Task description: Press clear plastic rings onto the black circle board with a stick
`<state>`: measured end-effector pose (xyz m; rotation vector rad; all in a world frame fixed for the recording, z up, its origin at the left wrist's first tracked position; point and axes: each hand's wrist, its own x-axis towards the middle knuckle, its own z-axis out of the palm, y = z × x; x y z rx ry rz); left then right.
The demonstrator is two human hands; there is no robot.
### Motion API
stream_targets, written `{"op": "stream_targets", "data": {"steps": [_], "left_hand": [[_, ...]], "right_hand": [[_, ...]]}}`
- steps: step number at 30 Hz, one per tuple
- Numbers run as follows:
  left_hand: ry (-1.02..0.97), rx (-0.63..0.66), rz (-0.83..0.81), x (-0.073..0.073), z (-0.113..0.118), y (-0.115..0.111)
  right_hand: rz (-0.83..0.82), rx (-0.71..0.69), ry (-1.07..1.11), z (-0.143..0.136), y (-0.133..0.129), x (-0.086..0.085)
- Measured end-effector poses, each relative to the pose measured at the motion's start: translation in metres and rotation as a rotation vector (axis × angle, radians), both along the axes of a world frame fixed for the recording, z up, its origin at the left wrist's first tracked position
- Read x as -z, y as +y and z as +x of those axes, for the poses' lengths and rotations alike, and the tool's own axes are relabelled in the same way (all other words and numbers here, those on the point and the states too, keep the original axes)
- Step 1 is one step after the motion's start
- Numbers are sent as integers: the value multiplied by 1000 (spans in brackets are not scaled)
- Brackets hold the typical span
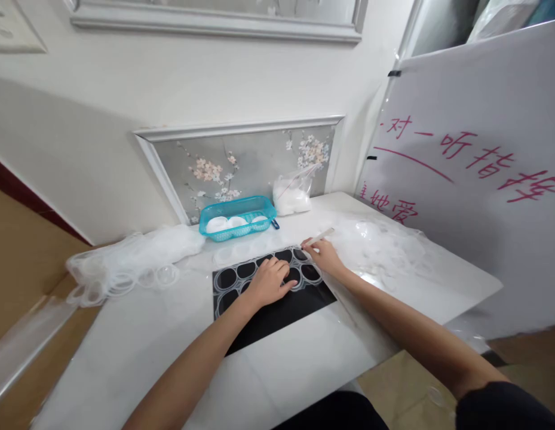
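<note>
A black mat (277, 325) lies on the white table, and across its far part is a clear plastic sheet with rows of round cut-outs (227, 279). My left hand (269, 282) rests palm down on this sheet, its fingers spread. At the mat's far right corner, my right hand (324, 255) is closed around a thin, pale, flat stick (322, 236), which points up to the right. The fingertips of that hand are close to the sheet's corner. Whether the stick touches the sheet cannot be made out.
Behind the mat stand a blue plastic basket (238, 209) with white round pieces and a clear bag (292, 194) of white material. Clear plastic rings (167, 275) are heaped on the left, and a pile of clear plastic scraps (380, 245) lies right. A whiteboard (465, 179) borders the table's right.
</note>
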<state>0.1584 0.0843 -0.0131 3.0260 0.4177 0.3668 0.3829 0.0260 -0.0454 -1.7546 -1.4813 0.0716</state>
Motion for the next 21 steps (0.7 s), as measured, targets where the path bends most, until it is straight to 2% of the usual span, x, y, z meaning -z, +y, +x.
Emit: {"op": "stream_targets", "data": {"steps": [3, 7, 13, 21], "left_hand": [[-16, 98, 35, 6, 14, 1], [17, 191, 43, 15, 28, 4], [19, 152, 21, 21, 30, 5], [71, 155, 14, 12, 34, 3]], "right_hand": [[-45, -27, 78, -8, -11, 14], [-80, -61, 135, -6, -12, 17], [-82, -94, 123, -5, -12, 12], [-101, -121, -54, -24, -22, 9]]}}
